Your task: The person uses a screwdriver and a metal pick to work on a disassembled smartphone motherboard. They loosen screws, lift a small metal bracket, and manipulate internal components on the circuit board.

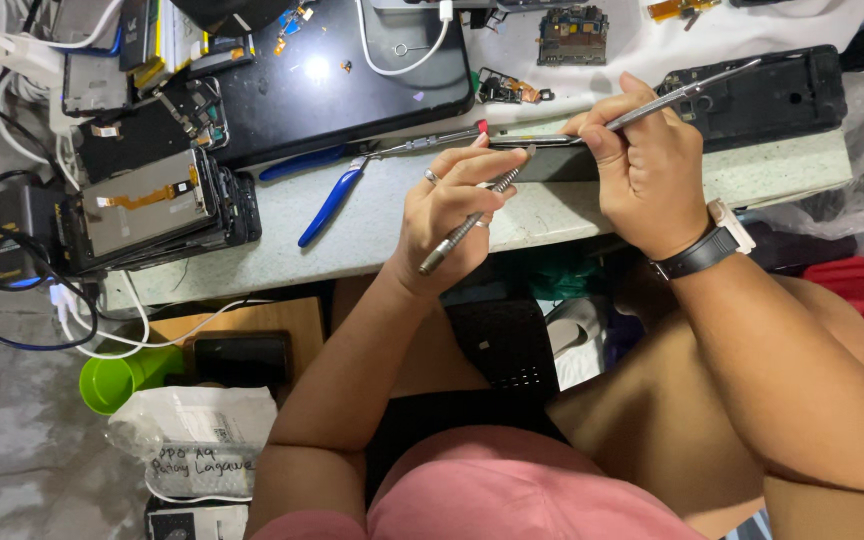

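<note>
A dark phone [552,158] stands on its edge at the front of a pale stone-look worktop [382,215]. My left hand [447,215] steadies its left end and also holds a knurled metal tool [470,222] that slants down toward me. My right hand [642,170] grips the phone's right part and holds thin metal tweezers [687,92], whose tips point up and to the right. A watch with a dark strap [707,250] is on my right wrist.
Blue-handled pliers [337,190] lie left of the phone. A stack of opened phones [152,205] sits at the left, a black mat [332,80] behind, a dark phone frame [782,95] at the right. Cables, a green cup [122,378] and a plastic bag [197,440] lie lower left.
</note>
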